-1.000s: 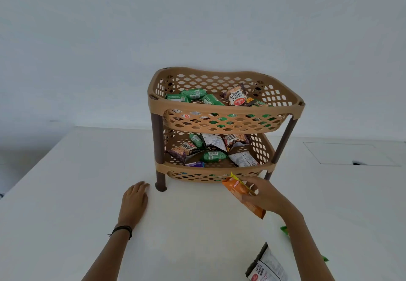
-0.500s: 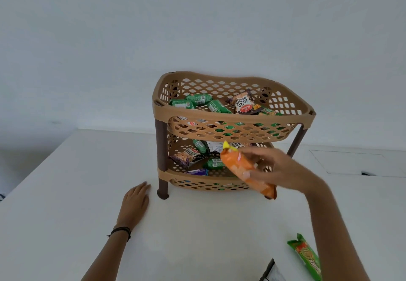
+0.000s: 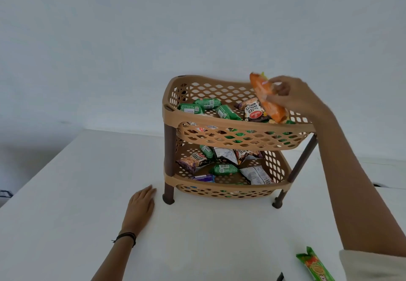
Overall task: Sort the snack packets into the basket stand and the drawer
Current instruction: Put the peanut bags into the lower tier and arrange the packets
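Note:
A tan two-tier basket stand [image 3: 173, 117] with brown legs stands on the white table. Both tiers hold several snack packets, mostly green ones and peanut packs. My right hand [image 3: 294, 96] is over the top tier's right side, shut on an orange snack packet [image 3: 267, 98] that hangs tilted above the packets there. My left hand [image 3: 140, 206] lies flat on the table, fingers apart, just left of the stand's front left leg. A green snack packet [image 3: 314, 265] lies on the table at the lower right.
The white table [image 3: 66, 193] runs to a pale wall behind the stand. A flat panel with a dark slot [image 3: 377, 185] lies in the tabletop at the right. A dark packet edge [image 3: 280, 277] shows at the bottom.
My right hand has lifted the orange packet from in front of the lower tier up over the top tier. The left hand has stayed flat on the table.

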Tool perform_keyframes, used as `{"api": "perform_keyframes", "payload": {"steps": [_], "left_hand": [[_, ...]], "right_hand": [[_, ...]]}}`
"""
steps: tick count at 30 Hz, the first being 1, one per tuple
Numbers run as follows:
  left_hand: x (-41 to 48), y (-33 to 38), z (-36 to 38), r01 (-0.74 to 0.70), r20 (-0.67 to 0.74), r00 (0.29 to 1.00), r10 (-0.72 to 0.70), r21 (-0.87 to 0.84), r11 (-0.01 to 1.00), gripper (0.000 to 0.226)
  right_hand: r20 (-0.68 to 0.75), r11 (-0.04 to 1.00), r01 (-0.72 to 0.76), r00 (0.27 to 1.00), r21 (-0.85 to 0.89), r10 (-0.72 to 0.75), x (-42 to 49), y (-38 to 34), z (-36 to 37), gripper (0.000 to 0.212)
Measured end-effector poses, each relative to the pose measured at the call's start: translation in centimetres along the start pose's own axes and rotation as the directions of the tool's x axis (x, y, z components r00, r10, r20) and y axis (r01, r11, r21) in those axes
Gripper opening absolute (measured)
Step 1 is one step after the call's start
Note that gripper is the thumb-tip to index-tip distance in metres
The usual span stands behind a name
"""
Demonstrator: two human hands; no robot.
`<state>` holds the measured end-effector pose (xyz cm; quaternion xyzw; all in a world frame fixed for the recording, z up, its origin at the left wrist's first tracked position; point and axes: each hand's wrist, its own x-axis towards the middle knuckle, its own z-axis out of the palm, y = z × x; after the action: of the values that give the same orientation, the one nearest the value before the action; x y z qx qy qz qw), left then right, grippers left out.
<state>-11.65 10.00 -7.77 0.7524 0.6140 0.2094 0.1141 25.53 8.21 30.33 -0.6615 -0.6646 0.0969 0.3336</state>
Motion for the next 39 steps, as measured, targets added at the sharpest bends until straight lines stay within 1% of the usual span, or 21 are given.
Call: {"api": "perform_keyframes", "payload": {"steps": [2, 4, 6, 8, 11, 16, 22, 25, 27, 28, 30, 31, 33, 35, 37, 39], "left_hand": [[0.0, 0.0, 0.0, -0.002, 0.004, 1.000, 0.002, 0.006, 1.000, 0.042], [0.1, -0.1, 0.0, -0.006, 0.002, 1.000, 0.006, 0.008, 1.000, 0.042], [0.1, -0.2, 0.1, -0.007, 0.000, 1.000, 0.007, 0.009, 1.000, 0.042], [0.0, -0.2, 0.1, -0.006, 0.000, 1.000, 0.006, 0.012, 1.000, 0.042], [0.0, -0.2, 0.1, -0.006, 0.000, 1.000, 0.006, 0.018, 1.000, 0.042], [0.0, -0.2, 0.2, -0.001, 0.004, 1.000, 0.001, 0.033, 0.999, 0.042], [-0.1, 0.0, 0.1, -0.003, -0.004, 1.000, 0.003, 0.039, 0.999, 0.041], [-0.2, 0.1, -0.1, -0.006, -0.011, 1.000, 0.006, 0.039, 0.999, 0.041], [-0.2, 0.2, -0.2, -0.007, -0.002, 1.000, 0.007, 0.042, 0.999, 0.041], [-0.3, 0.3, -0.2, -0.009, -0.002, 1.000, 0.009, 0.042, 0.999, 0.042], [-0.5, 0.5, -0.4, -0.012, -0.002, 1.000, 0.012, 0.036, 0.999, 0.041], [-0.7, 0.6, -0.5, -0.012, -0.001, 1.000, 0.012, 0.032, 0.999, 0.041], [-1.0, 0.8, -0.7, -0.010, -0.003, 1.000, 0.010, 0.022, 1.000, 0.041], [-1.4, 0.9, -0.8, -0.010, -0.006, 1.000, 0.010, 0.015, 1.000, 0.041], [-1.7, 1.0, -0.8, -0.011, -0.007, 1.000, 0.011, 0.012, 1.000, 0.041], [-2.1, 1.1, -0.9, -0.011, -0.008, 1.000, 0.011, 0.008, 1.000, 0.041]], "right_hand": [[0.113, 0.984, -0.030, 0.992, -0.174, 0.050, 0.8, 1.4, 1.4, 0.053], [0.206, 0.952, -0.027, 0.974, -0.304, 0.094, 1.2, 2.3, 2.6, 0.051], [0.250, 0.918, -0.040, 0.957, -0.394, 0.149, 1.6, 2.9, 3.1, 0.044], [0.252, 0.890, -0.061, 0.948, -0.452, 0.193, 2.1, 3.4, 3.1, 0.038], [0.273, 0.868, -0.070, 0.934, -0.492, 0.230, 2.9, 4.3, 2.9, 0.038], [0.348, 0.866, -0.057, 0.901, -0.498, 0.260, 3.4, 5.0, 3.5, 0.028], [0.351, 0.854, -0.040, 0.901, -0.518, 0.255, 3.5, 4.8, 3.8, 0.026], [0.328, 0.858, -0.027, 0.918, -0.513, 0.224, 3.3, 4.7, 3.9, 0.025], [0.286, 0.880, -0.017, 0.943, -0.474, 0.172, 2.9, 4.4, 3.7, 0.023], [0.239, 0.904, -0.025, 0.961, -0.427, 0.139, 2.6, 4.2, 3.5, 0.023], [0.084, 0.962, -0.066, 0.992, -0.265, 0.091, 1.8, 3.9, 3.1, 0.021], [-0.006, 0.982, -0.081, 0.997, -0.171, 0.081, 1.3, 3.8, 2.9, 0.019], [-0.166, 0.998, -0.068, 0.984, -0.012, 0.065, 0.2, 3.6, 2.8, 0.017], [-0.261, 0.997, 0.005, 0.965, 0.082, 0.017, -1.3, 3.1, 2.9, 0.019], [-0.343, 0.993, 0.077, 0.938, 0.090, -0.042, -2.9, 2.5, 3.1, 0.020], [-0.438, 0.989, 0.115, 0.897, 0.090, -0.065, -4.9, 1.9, 3.1, 0.022]]}}
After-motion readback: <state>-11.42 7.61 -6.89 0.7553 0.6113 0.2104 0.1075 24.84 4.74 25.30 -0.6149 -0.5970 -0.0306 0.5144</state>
